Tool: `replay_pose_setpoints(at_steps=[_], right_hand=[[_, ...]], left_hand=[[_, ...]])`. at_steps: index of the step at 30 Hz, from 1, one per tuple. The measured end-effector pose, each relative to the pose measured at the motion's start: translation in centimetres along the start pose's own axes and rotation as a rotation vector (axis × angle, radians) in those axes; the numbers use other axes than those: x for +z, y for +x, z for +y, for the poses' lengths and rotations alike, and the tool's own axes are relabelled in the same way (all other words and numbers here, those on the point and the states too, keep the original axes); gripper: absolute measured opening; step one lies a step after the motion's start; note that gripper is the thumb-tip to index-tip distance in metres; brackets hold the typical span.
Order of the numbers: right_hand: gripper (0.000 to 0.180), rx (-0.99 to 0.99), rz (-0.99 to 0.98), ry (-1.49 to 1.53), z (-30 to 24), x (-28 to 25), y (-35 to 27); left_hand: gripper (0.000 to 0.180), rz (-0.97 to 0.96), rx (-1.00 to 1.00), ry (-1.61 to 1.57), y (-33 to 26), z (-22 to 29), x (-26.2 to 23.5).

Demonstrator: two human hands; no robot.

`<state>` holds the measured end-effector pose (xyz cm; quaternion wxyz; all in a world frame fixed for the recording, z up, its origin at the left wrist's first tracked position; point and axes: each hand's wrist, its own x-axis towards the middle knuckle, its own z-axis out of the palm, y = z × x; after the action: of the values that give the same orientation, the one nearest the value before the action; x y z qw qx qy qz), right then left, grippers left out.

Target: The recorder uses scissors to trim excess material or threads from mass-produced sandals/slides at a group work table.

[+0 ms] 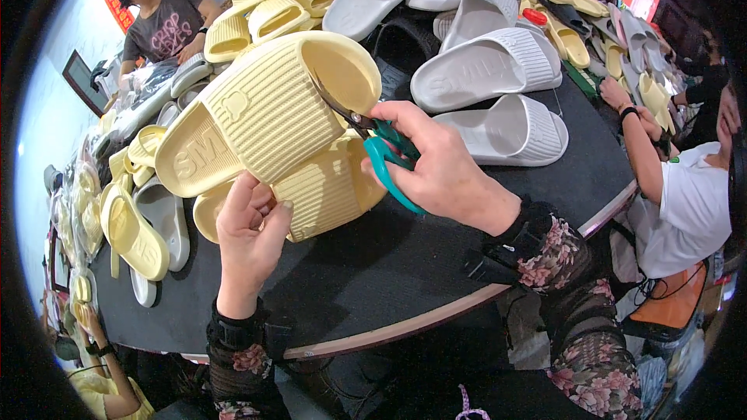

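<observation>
My left hand (253,229) is closed on the edge of a pale yellow slide sandal (272,109), thumb toward me, holding it up above the table. The slide has a ribbed strap with a raised bear-head outline. Beneath it is a second yellow slide (315,198), partly hidden; whether my left hand also grips that one I cannot tell. My right hand (440,163) is wrapped round the green handles of a pair of scissors (387,157). Their dark blades lie against the upper slide's strap edge, at its foot opening.
Grey slides (498,66) lie right of my hands, with a heap of yellow slides (276,12) beyond. More yellow slides (134,233) are at left on the dark table (350,295). One person (167,23) is at the far left, another (677,202) at the right, and others around.
</observation>
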<state>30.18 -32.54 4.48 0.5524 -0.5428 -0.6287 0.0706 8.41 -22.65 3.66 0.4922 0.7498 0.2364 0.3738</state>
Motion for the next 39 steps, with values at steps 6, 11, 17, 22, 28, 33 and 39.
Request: replay_pose_setpoints(at_steps=[6,11,17,22,28,33,39], right_hand=[[0.041,-0.018,-0.011,-0.036,0.8,0.0,-0.1],[0.041,0.064,0.014,0.046,0.1,-0.1,-0.2],[0.044,0.032,0.017,0.003,0.2,-0.1,-0.2],[0.043,-0.029,0.034,-0.039,0.5,-0.1,-0.2],[0.041,0.066,0.017,-0.006,0.5,-0.4,-0.2],[0.038,0.144,0.116,0.199,1.7,0.2,0.0],[0.037,0.325,0.115,0.374,2.6,0.7,0.2]], left_hand=[[0.045,-0.019,0.000,0.007,-0.1,-0.2,-0.3],[0.045,0.005,0.021,0.036,-0.1,-0.3,-0.2],[0.041,-0.023,0.061,0.071,-0.2,-1.0,-0.6],[0.039,-0.005,0.068,0.043,-0.2,-1.1,-0.5],[0.043,-0.009,0.058,0.047,0.1,-1.3,-0.2],[0.049,0.015,0.015,-0.016,0.3,-1.0,-0.7],[0.051,0.089,-0.012,-0.133,0.6,-1.1,-0.9]])
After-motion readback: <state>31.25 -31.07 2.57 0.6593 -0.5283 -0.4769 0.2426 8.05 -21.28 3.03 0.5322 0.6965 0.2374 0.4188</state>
